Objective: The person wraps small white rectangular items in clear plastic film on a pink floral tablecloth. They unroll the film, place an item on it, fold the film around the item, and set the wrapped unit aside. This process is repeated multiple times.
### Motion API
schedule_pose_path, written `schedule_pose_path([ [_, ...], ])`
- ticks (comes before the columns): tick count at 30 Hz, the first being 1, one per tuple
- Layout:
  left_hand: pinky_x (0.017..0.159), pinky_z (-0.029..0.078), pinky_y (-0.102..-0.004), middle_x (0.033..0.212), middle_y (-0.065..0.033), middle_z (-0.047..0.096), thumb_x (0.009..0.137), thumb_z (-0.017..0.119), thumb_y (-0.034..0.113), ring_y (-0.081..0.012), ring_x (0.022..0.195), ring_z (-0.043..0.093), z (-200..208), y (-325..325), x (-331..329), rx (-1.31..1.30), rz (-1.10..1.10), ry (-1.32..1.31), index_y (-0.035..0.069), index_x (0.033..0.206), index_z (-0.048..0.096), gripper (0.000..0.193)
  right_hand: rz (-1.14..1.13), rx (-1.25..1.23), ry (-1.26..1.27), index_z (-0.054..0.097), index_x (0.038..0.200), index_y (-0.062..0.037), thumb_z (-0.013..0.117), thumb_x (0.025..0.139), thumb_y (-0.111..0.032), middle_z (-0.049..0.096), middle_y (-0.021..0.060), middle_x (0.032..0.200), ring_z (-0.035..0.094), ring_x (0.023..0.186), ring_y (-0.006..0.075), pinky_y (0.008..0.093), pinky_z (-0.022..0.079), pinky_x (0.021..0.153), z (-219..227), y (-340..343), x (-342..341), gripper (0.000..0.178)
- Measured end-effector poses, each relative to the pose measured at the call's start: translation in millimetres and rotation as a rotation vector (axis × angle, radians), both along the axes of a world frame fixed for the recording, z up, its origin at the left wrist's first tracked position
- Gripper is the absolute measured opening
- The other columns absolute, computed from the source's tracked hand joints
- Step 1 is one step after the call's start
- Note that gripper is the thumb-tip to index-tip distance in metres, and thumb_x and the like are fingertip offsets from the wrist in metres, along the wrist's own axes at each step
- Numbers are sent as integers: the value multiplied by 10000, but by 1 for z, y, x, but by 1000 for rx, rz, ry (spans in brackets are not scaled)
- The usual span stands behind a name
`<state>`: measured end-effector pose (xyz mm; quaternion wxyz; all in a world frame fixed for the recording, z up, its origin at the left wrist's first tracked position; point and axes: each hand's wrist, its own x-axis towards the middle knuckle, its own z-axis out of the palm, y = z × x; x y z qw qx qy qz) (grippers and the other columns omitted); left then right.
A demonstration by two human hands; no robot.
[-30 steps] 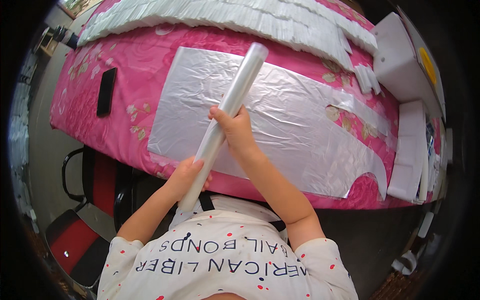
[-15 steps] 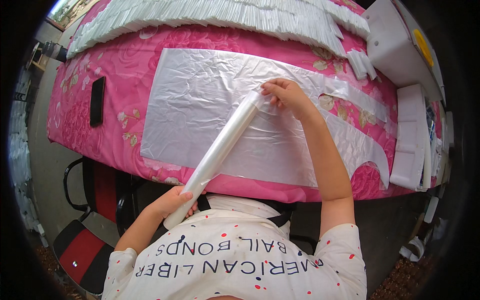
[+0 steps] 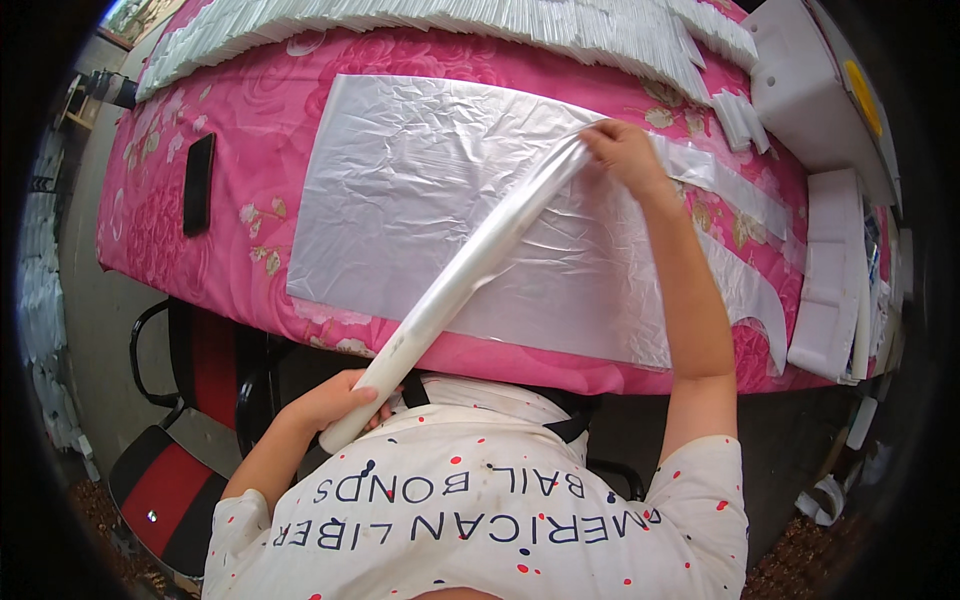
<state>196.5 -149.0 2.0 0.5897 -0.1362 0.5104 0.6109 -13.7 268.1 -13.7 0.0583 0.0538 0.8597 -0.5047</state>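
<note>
A long roll of translucent white plastic film [image 3: 440, 300] slants across the table's near edge. Its lower end is in my left hand [image 3: 345, 402], whose fingers wrap round it close to my body. My right hand [image 3: 620, 150] pinches the loose film at the roll's far end, and the pulled film narrows to a point at the fingers. Underneath lies a flat sheet of thin, crinkled white plastic [image 3: 400, 170], cut in curves at its right end into strap-like strips [image 3: 725, 180].
The table has a pink flowered cloth [image 3: 150, 240]. A black phone [image 3: 198, 185] lies at left. Long rows of folded white packets [image 3: 450, 30] line the far side, with a few loose ones [image 3: 740, 122]. White foam boxes [image 3: 825, 270] stand at right; red-black chairs [image 3: 215, 370] are lower left.
My right hand has moved up and to the right, drawing film out from the roll's far end. My left hand keeps its grip on the near end, almost in place.
</note>
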Motion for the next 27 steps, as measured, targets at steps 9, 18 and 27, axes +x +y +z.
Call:
schedule_pose_path([
  [9,832,458,-297,981,-90,621,757,708,366,-155,903,581,-2,-78,14,96,-253,-102,-21,1114,547,550,-264,-11,29,659,882,4,606,824,-187,602,23,687,525,589,80,243,443,569,-3,108,-9,206],
  [18,802,459,-360,1023,-143,611,702,716,335,-299,942,584,59,66,-123,-283,-869,1036,60,1095,579,498,57,82,107,656,917,12,610,822,-184,633,43,725,555,626,104,253,454,584,0,23,-12,223],
  [27,975,375,-406,1275,-151,467,749,645,382,-297,1171,457,-12,101,-117,217,-879,2199,17,1236,464,635,123,55,-33,664,871,12,615,809,-166,618,47,684,542,608,116,270,445,578,-5,-5,-32,195],
])
